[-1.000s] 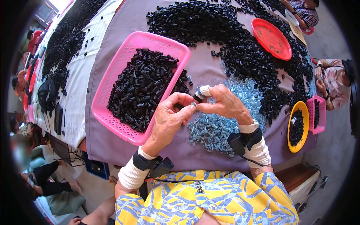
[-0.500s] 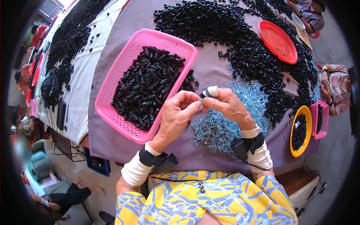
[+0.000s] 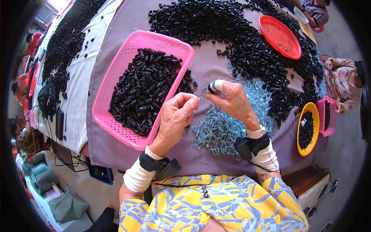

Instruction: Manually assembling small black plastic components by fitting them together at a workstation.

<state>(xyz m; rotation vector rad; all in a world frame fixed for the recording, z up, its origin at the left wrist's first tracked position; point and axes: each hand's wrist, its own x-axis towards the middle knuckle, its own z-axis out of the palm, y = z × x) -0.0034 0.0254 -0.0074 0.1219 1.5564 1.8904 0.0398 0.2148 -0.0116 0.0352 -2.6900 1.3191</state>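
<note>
My left hand [image 3: 177, 116] is closed in a pinch beside the pink basket's right edge. A tiny silvery spring [image 3: 199, 98] shows at its fingertips. My right hand [image 3: 233, 100] hovers over the near-left part of the pile of springs [image 3: 222, 131], fingers curled together. A white finger sleeve with blue stripes [image 3: 216, 85] covers its index finger. Something small and dark shows at that fingertip, too small to name. The pink basket [image 3: 101, 89] holds many small black plastic cylinders [image 3: 145, 89] with holes through them. The two hands are slightly apart.
Black plastic parts [image 3: 201, 19] spread across the far side and right of the purple cloth [image 3: 116, 154]. A red tray [image 3: 280, 36] lies among them. At right stand a yellow tray [image 3: 300, 145] and a smaller pink basket [image 3: 328, 132]. Other people sit around the tables.
My hands, which met at the fingertips, have drawn apart slightly. My right hand has risen a little. The whole view has shifted a bit leftward.
</note>
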